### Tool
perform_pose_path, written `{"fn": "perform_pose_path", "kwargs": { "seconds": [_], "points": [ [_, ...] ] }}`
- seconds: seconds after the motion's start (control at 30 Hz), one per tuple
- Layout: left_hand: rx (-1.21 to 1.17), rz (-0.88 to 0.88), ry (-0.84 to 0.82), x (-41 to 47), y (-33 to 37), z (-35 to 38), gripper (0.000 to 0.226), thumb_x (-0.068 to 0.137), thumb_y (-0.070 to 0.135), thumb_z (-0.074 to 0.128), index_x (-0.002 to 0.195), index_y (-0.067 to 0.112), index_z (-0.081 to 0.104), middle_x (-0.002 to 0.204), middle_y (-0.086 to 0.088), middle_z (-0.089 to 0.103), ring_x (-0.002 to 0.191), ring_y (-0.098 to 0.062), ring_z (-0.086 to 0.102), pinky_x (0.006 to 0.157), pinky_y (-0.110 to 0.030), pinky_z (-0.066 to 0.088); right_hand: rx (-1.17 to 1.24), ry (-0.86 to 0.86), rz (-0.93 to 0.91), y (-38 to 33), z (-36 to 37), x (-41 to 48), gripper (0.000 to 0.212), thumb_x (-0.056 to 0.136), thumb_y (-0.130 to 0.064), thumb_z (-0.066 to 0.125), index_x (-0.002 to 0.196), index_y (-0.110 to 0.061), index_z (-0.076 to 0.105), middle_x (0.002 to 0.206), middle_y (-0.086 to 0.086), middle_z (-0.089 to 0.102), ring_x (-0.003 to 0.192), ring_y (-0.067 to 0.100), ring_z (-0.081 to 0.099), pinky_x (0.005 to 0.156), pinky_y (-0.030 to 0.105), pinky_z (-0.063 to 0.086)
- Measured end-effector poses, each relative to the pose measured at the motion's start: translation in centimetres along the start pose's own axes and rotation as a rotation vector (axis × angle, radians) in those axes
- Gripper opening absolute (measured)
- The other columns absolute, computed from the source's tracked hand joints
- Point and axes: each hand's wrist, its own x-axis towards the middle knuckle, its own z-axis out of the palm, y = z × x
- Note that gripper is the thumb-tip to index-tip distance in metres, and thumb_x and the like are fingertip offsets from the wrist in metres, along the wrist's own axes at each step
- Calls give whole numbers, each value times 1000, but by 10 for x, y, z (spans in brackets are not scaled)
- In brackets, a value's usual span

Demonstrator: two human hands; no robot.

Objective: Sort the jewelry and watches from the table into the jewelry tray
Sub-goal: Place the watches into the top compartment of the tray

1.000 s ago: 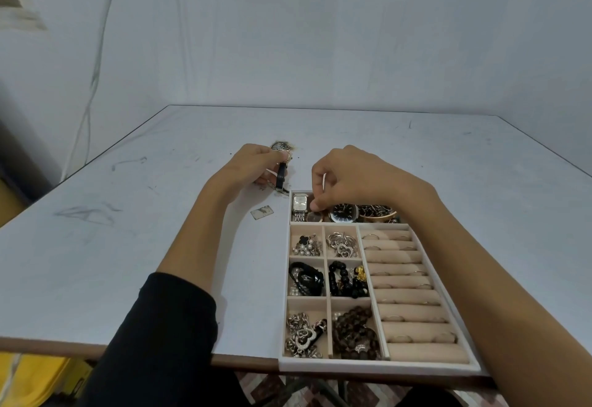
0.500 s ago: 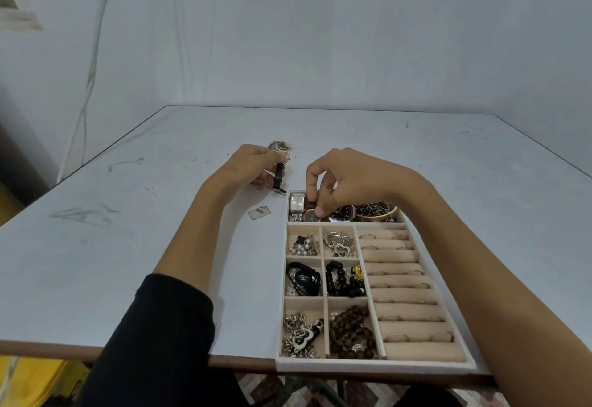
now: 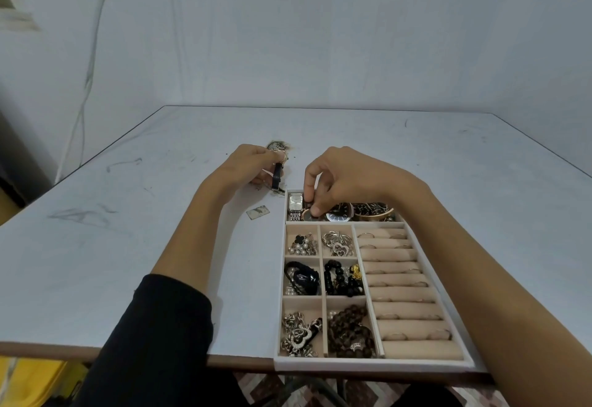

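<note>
white tray [image 3: 371, 365], beige ring rolls [image 3: 400, 294], black sleeve [image 3: 160, 336]

Black sleeve [image 3: 153, 336], left arm only

- Square table top of pale grey laminate [image 3: 96, 262], brown along its near edge, scuffed with dark smears and scratches on the left half.
- Plain pale grey wall [image 3: 320, 38], behind the table.
- Thin pale cable [image 3: 93, 54], hanging down the wall at the left.
- Corner of a white window frame [image 3: 16, 18], at the upper left edge.
- Yellow object [image 3: 38, 381], below the table's near edge at the lower left; kind unclear.
- Brown-and-white patterned floor [image 3: 266, 387], under the table.
- Dark metal table legs [image 3: 307, 390], crossing over that floor.
</note>
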Motion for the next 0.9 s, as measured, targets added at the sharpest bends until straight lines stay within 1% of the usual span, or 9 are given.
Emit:
{"fn": "perform_pose_path", "kwargs": {
  "seconds": [0.1,0.17,0.3,0.4,0.53,0.6,0.77,0.83,0.9],
  "points": [
    [-5,3,1,0,0,0,23,93,31,59,90,10,68,80,0,69,54,-5,61,73,-28,46,9,42,-34,2,-7,0,11,77,-19,78,84,-15,70,75,-1,74,74,10,69,73,27,51],
    [-10,3,-1,0,0,0,23,93,30,58,91,9,68,81,0,70,52,-3,61,73,-28,45,4,102,-52,3,-12,-1,8,79,-21,76,84,-16,71,81,-4,73,71,1,64,73,20,48],
    [-7,2,-1,-1,0,-1,23,93,29,58,96,9,67,83,-1,70,56,-7,61,73,-29,45,-39,132,-38,9,-15,-2,8,81,-21,74,88,-17,74,84,-7,72,67,-8,58,73,20,48],
    [-21,1,-4,-1,0,-3,22,93,28,58,98,9,66,87,-5,69,62,-13,61,72,-30,45,-60,95,-18,11,-14,-2,7,79,-23,76,85,-20,75,78,-13,69,60,-13,55,63,16,44],
    [-75,-7,-11,-3,2,-5,26,94,26,56,106,5,65,91,-8,68,61,-12,62,67,-27,45,-90,81,1,14,-15,-2,4,77,-22,78,78,-23,75,55,-25,61,56,-12,52,63,18,41],
    [-103,-12,-20,-5,4,-5,24,94,26,57,105,7,64,91,-7,67,57,-9,62,69,-26,47,-85,85,12,14,-15,-2,4,76,-22,79,77,-22,75,53,-21,59,57,-8,52,63,19,40],
    [-196,0,-72,-9,10,-5,13,92,27,60,94,16,67,85,-1,65,61,-10,63,83,-31,52,-76,76,8,16,-16,-2,3,76,-22,78,78,-21,76,68,-12,66,63,-1,55,67,21,43],
    [-234,14,-109,-11,15,-5,12,91,27,62,94,17,68,77,3,63,61,-12,64,87,-33,52,-59,82,-9,18,-16,-1,3,78,-22,76,80,-21,75,76,-12,69,64,-4,57,70,21,45],
    [-246,28,-152,-13,18,-5,13,90,26,63,96,16,69,77,3,64,63,-14,65,88,-35,52,-45,109,-19,20,-17,0,3,81,-21,74,83,-19,75,79,-12,70,64,-11,57,69,18,41]
  ]
}}
